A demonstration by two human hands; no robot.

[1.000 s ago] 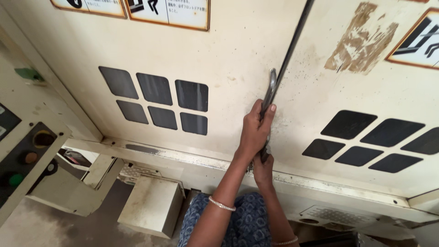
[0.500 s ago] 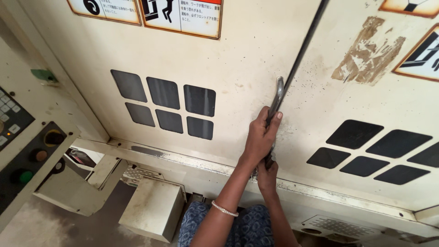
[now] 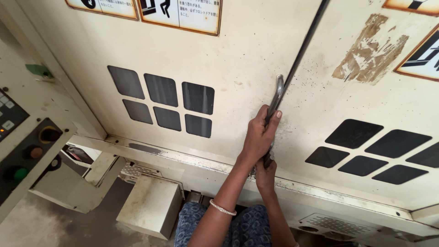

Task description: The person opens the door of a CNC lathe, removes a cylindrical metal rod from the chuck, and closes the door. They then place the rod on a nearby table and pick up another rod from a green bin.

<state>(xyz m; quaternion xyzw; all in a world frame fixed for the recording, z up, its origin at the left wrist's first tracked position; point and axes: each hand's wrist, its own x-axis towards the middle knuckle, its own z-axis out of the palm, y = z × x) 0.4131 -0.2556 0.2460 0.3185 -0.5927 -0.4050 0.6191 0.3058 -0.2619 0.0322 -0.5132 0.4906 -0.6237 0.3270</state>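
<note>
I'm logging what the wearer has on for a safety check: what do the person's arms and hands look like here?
Both hands are bare, with no gloves. The left hand sits on a bare forearm with no sleeve in view and a thin pale bangle at the wrist. The right hand also shows a bare forearm; any band near the frame's bottom edge is too cut off to tell.

Both hands grip a metal door handle [image 3: 275, 103] on a cream machine door [image 3: 238, 68]: left hand [image 3: 259, 137] above, right hand [image 3: 266, 174] at its six o'clock.
</note>
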